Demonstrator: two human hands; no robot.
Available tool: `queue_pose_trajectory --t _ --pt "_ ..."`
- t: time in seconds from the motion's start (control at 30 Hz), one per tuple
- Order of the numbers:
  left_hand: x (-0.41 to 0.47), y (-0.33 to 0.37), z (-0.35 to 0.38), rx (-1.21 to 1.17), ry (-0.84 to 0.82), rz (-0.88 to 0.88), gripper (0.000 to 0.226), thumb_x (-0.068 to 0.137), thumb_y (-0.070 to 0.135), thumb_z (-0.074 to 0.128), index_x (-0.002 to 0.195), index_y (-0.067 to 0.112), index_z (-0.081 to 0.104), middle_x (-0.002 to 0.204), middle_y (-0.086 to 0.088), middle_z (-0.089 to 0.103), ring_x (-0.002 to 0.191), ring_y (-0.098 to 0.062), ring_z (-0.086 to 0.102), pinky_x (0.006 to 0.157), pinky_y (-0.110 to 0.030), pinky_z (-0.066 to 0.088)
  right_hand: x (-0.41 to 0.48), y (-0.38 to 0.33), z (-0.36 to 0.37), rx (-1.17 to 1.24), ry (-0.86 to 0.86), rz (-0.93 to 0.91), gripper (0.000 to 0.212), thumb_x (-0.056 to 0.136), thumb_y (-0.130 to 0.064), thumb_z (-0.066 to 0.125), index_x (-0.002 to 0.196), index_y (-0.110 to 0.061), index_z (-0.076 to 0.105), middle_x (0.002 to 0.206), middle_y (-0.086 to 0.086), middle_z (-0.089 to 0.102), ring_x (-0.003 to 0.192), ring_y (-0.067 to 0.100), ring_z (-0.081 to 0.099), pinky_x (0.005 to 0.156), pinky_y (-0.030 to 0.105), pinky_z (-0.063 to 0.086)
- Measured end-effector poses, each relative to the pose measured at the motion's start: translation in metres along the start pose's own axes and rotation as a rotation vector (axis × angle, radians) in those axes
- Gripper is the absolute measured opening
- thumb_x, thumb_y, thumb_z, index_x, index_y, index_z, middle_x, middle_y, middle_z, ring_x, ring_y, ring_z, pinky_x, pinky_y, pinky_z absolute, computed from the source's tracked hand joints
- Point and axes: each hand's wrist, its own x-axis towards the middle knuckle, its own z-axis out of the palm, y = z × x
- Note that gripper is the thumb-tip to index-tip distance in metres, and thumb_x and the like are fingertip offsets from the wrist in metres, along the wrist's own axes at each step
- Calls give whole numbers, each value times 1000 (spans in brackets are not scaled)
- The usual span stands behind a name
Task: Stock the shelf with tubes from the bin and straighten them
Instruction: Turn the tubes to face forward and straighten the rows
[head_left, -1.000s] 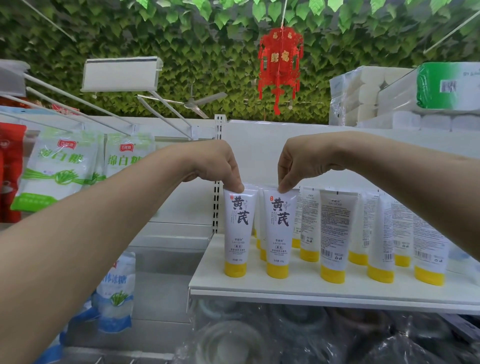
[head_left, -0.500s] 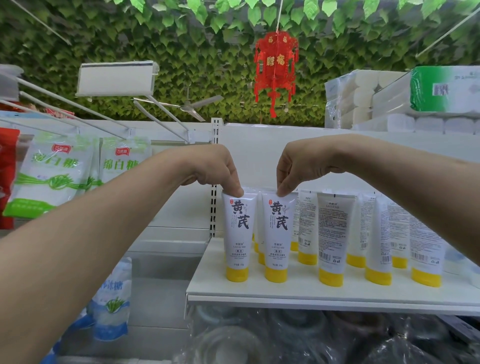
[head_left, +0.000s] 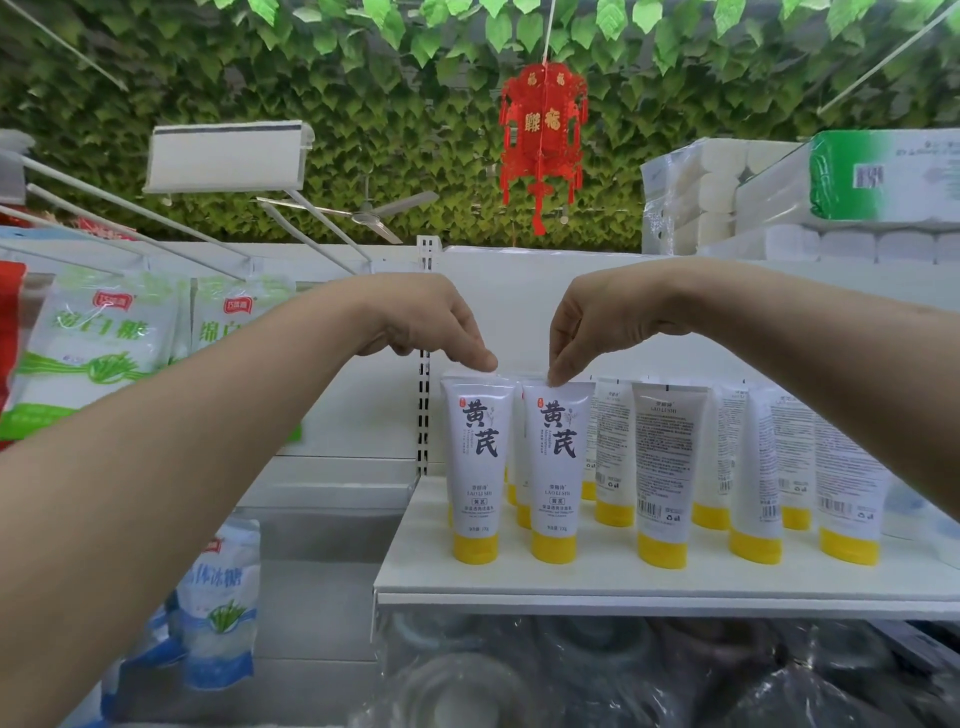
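White tubes (head_left: 477, 467) upright on shelf (head_left: 597, 579), hands (head_left: 431, 322) pinching top edges

Left hand (head_left: 431, 325) and right hand (head_left: 592, 322) pinch the tops of two upright white yellow-capped tubes (head_left: 475, 467) (head_left: 555, 473) at the white shelf's (head_left: 519, 577) front left.

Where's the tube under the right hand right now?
In the head view, that tube stands upright, front label outward, at the shelf's front left, second from the left end, right hand fingertips on its top.
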Motion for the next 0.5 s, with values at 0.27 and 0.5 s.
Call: queue_pose_trajectory --t 0.27,0.5 --pt "15 40 -10 84 66 44 21 75 42 80 87 26 75 88 4 64 75 -18 46 63 -29 39 1 18 -27 -45 118 44 24 82 -37 77 101 -22 76 102 -4 70 105 17 60 92 36 52" --pt "40 85 1 136 91 58 17 78 35 80 91 27 74 87 8 63 78 -9 52 62 -27 40 4 61 -59 -96 154 18 28 82 -31 78 109 -29 73 102 -9 63 91 11 58 89 34 56"
